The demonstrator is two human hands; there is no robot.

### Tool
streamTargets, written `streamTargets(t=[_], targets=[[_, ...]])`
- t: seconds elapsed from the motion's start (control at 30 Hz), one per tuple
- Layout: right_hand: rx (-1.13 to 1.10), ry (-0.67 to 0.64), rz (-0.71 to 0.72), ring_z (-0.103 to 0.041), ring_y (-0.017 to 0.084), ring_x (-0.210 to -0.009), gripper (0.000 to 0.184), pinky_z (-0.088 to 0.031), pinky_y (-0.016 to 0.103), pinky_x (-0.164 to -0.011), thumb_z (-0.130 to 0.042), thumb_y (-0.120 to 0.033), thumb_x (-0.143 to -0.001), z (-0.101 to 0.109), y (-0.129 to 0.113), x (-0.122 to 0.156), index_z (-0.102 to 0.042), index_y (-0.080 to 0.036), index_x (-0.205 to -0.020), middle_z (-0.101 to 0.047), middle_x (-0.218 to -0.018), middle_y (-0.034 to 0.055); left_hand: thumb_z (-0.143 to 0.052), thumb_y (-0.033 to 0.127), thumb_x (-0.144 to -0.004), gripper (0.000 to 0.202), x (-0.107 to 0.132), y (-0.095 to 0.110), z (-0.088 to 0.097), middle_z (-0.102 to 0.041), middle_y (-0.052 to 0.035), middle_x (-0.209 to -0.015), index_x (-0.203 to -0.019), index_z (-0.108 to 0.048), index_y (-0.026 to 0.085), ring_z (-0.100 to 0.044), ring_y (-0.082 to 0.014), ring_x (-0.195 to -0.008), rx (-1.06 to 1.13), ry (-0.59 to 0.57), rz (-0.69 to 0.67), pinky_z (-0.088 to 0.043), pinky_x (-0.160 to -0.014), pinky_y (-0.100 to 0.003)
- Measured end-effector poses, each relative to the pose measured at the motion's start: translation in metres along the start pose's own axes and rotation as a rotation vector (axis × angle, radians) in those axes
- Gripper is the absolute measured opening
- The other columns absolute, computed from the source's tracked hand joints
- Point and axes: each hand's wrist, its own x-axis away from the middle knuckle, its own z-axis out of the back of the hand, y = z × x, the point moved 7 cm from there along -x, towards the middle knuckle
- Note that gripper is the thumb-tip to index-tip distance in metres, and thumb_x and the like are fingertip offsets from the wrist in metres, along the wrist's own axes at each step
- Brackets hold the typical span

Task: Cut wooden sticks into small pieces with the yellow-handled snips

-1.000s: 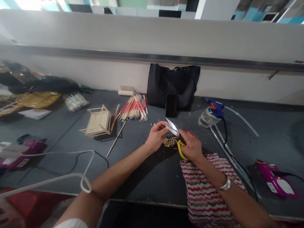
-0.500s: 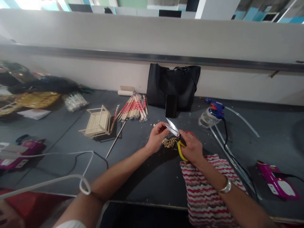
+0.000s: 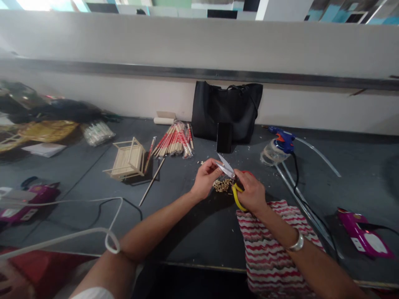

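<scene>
My right hand (image 3: pixel 252 192) grips the scissors (image 3: pixel 237 198) by their yellow and red handles, with the blades parted and pointing up and left. At the blades, my left hand (image 3: pixel 206 178) has its fingers pinched together; whatever sits between them is too small to make out. Below the blades lies a heap of small cut wooden pieces (image 3: pixel 222 186) on the dark table. To the left stands a small frame built of wooden sticks (image 3: pixel 128 160), and a single stick (image 3: pixel 152 182) lies beside it.
Behind my hands a phone (image 3: pixel 224 138) leans on a black bag (image 3: pixel 241 106). Chopsticks in red wrappers (image 3: pixel 176 141) lie left of it. A blue glue gun (image 3: pixel 282 140) rests on a jar at right, near a striped cloth (image 3: pixel 264 253) and a magenta device (image 3: pixel 364 234). A white cable (image 3: pixel 71 238) crosses at left.
The camera view has shifted very slightly. Both hands and the scissors stay almost in the same place, with the blades still parted.
</scene>
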Motion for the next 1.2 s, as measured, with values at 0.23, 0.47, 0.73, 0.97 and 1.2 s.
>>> streamTargets(t=[0.23, 0.47, 0.73, 0.97, 1.2], targets=[[-0.034, -0.003, 0.006, -0.066, 0.019, -0.079, 0.050, -0.055, 0.028, -0.072, -0.055, -0.015, -0.074, -0.0048, 0.0000, 0.0028, -0.066, -0.021, -0.122, -0.072, -0.090, 0.0044, -0.088, 0.036, -0.064, 0.031, 0.0007, 0.0021, -0.0006, -0.061, 0.0031, -0.067, -0.070, -0.063, 0.019, -0.053, -0.0107, -0.063, 0.006, 0.010, -0.026, -0.047, -0.065, -0.025], [-0.031, -0.003, 0.011, -0.065, 0.021, -0.079, 0.049, -0.054, 0.029, -0.068, -0.052, -0.013, -0.079, -0.0081, -0.0003, 0.0052, -0.065, -0.020, -0.125, -0.071, -0.094, 0.0077, -0.087, 0.037, -0.064, 0.032, 0.0018, 0.0013, -0.0019, -0.059, 0.0042, -0.065, -0.068, -0.061, 0.019, -0.052, -0.0103, -0.062, 0.008, 0.025, -0.003, -0.046, -0.065, -0.024], [-0.034, -0.003, -0.036, -0.062, 0.021, -0.082, 0.050, -0.053, 0.030, -0.072, -0.056, -0.017, -0.076, -0.0070, 0.0046, 0.0038, -0.065, -0.024, -0.125, -0.067, -0.092, 0.0052, -0.088, 0.040, -0.064, 0.033, 0.0048, -0.0043, -0.0072, -0.064, 0.0026, -0.069, -0.075, -0.066, 0.019, -0.057, -0.0117, -0.066, 0.036, 0.010, 0.019, -0.049, -0.067, -0.026], [-0.069, -0.023, -0.018, -0.063, 0.023, -0.086, 0.049, -0.054, 0.032, -0.075, -0.055, -0.017, -0.077, -0.0072, 0.0025, 0.0028, -0.064, -0.022, -0.125, -0.068, -0.095, 0.0064, -0.089, 0.038, -0.065, 0.032, 0.0063, -0.0038, -0.0081, -0.064, 0.0027, -0.068, -0.075, -0.065, 0.018, -0.058, -0.0114, -0.065, 0.072, 0.009, 0.025, -0.050, -0.068, -0.025], [-0.092, -0.044, -0.015, -0.063, 0.024, -0.089, 0.051, -0.055, 0.034, -0.078, -0.056, -0.017, -0.076, -0.0097, 0.0017, 0.0031, -0.062, -0.023, -0.127, -0.068, -0.098, 0.0067, -0.088, 0.037, -0.065, 0.032, 0.0069, -0.0033, -0.0069, -0.062, 0.0033, -0.067, -0.074, -0.064, 0.019, -0.056, -0.0115, -0.064, 0.044, 0.021, 0.011, -0.049, -0.068, -0.026]])
